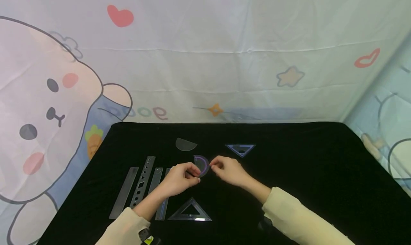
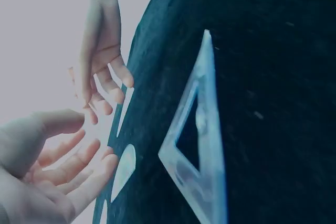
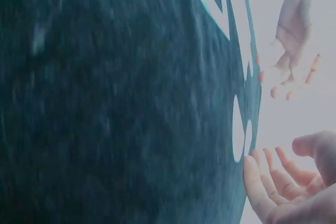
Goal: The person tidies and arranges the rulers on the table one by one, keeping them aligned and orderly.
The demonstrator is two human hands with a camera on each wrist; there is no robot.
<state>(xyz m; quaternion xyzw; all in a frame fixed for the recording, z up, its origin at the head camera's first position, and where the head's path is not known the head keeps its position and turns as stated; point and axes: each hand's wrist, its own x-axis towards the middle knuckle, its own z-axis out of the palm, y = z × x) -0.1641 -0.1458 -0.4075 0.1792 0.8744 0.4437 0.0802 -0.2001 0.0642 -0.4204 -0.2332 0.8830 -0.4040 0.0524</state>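
Note:
A clear protractor with a purple arc (image 1: pixel 201 163) lies on the black tabletop between the two hands. My left hand (image 1: pixel 180 179) is at its lower left edge, fingers loosely bent, thumb apart from them. On its other side is my right hand (image 1: pixel 231 170), fingertips near the rim. Both wrist views show the left hand (image 2: pixel 63 166) and right hand (image 3: pixel 289 182) with relaxed fingers and nothing gripped. A plain clear half-circle protractor (image 1: pixel 185 145) lies farther back. Whether any fingertip touches the purple protractor cannot be made out.
Several rulers, among them a grey ruler (image 1: pixel 124 193) and a stencil ruler (image 1: pixel 147 166), lie at the left, partly behind the left arm. A clear set square (image 1: pixel 203 215) lies in front, a blue-tinted set square (image 1: pixel 241 154) at the back. A printed curtain (image 1: pixel 205 66) hangs behind.

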